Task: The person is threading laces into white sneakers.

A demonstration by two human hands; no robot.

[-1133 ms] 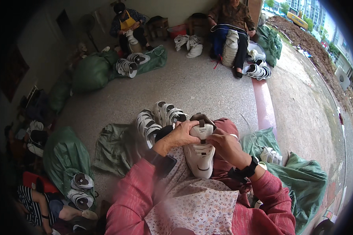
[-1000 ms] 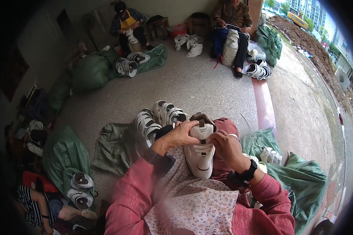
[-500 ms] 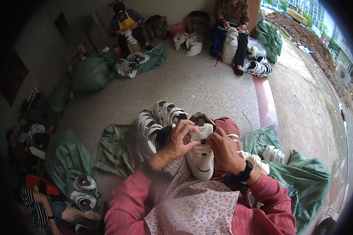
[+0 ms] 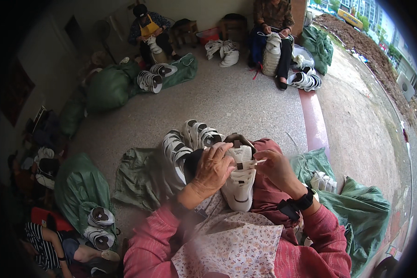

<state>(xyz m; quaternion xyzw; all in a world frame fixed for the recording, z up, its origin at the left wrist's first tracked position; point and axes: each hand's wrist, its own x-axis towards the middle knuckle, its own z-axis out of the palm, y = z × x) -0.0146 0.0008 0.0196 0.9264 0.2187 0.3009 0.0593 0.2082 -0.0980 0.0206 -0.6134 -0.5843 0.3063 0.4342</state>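
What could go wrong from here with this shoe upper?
The right hand seems to hold the white lace only by the fingertips, so it could slip free. The left hand covers the left edge of the shoe upper, so a twist there might go unseen.

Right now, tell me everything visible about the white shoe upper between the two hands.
The white shoe upper looks like mesh with smooth overlays. It has a dark-brown collar, dark tabs on its tongue, and a dark curved line near the toe. It sits over the lap, toe toward the wearer, opening away. The left hand touches its left side; the right hand pinches a pale lace at its right. Its underside is hidden.
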